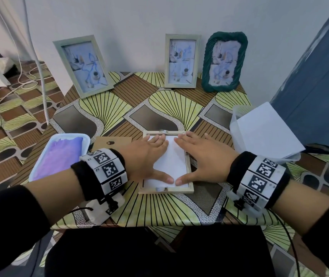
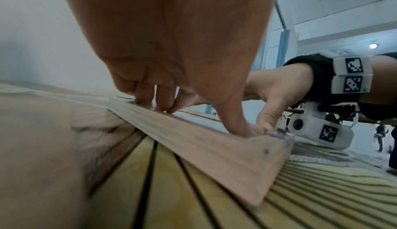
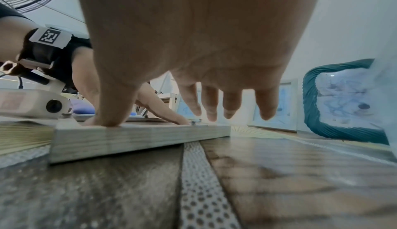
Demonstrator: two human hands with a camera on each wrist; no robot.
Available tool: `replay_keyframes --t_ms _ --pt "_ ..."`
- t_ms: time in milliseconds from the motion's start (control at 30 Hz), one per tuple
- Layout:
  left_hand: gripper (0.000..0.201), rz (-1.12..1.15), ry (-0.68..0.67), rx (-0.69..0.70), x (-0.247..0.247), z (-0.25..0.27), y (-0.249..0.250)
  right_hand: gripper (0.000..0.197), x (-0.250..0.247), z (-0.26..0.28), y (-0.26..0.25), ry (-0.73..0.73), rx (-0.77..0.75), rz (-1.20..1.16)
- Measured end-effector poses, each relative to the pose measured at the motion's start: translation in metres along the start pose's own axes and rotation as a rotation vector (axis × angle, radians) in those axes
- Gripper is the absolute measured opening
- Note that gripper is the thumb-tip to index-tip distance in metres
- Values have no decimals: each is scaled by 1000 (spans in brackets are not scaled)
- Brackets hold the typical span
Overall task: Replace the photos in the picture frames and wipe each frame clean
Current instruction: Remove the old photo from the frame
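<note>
A light wooden picture frame (image 1: 165, 190) lies face down at the middle of the table, with a white photo sheet (image 1: 171, 164) set in its back. My left hand (image 1: 145, 156) and right hand (image 1: 199, 154) lie spread on the sheet with straight fingers, and the thumb tips almost meet near the frame's lower edge. In the left wrist view the left hand (image 2: 171, 54) has its fingertips down inside the frame (image 2: 214, 147). In the right wrist view the right hand (image 3: 193, 37) has its thumb down at the frame (image 3: 139, 136), its fingers straight above. A brown backing board (image 1: 113, 142) lies left of the frame.
A white tray (image 1: 39, 168) with a purple cloth (image 1: 59, 156) sits at the left. A clear tub (image 1: 237, 124) with white sheets stands at the right. Two pale frames (image 1: 83, 66) (image 1: 181, 60) and a green frame (image 1: 224, 61) stand along the back wall.
</note>
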State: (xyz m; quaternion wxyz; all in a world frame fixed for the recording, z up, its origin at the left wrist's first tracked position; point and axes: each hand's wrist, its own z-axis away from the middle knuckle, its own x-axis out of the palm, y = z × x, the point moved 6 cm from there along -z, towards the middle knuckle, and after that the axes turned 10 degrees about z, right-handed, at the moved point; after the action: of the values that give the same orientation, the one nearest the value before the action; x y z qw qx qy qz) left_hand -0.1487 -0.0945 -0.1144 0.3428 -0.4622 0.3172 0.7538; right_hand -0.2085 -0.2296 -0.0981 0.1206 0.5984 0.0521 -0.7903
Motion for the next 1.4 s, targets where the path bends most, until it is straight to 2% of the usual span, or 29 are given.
replay_keyframes --t_ms 233,400,567,733,900,1067,1200,1300,1400 --pt "121 57 74 18 3 4 -7 122 2 -7 -6 -111 -12 -27" --pt "122 60 48 -22 2 5 -7 121 1 -9 -9 -194 7 43" --pt "122 75 -9 -27 4 8 -6 118 -2 -11 -12 -180 10 40" --pt "131 81 -28 2 3 10 -12 117 -3 -10 -13 -141 12 -8" --pt "129 121 38 9 -7 15 -14 114 -7 -9 -13 -95 24 -46" --pt "119 62 69 -10 -15 17 -8 97 -9 -9 -15 -50 29 -51" --pt "113 67 59 -17 -17 20 -4 102 -10 -9 -14 -43 40 -52" --pt "110 78 65 -5 -20 21 -2 118 -11 -10 -13 -41 5 -56" --pt "109 73 64 4 -20 24 -1 130 -5 -11 -14 -128 -32 -59"
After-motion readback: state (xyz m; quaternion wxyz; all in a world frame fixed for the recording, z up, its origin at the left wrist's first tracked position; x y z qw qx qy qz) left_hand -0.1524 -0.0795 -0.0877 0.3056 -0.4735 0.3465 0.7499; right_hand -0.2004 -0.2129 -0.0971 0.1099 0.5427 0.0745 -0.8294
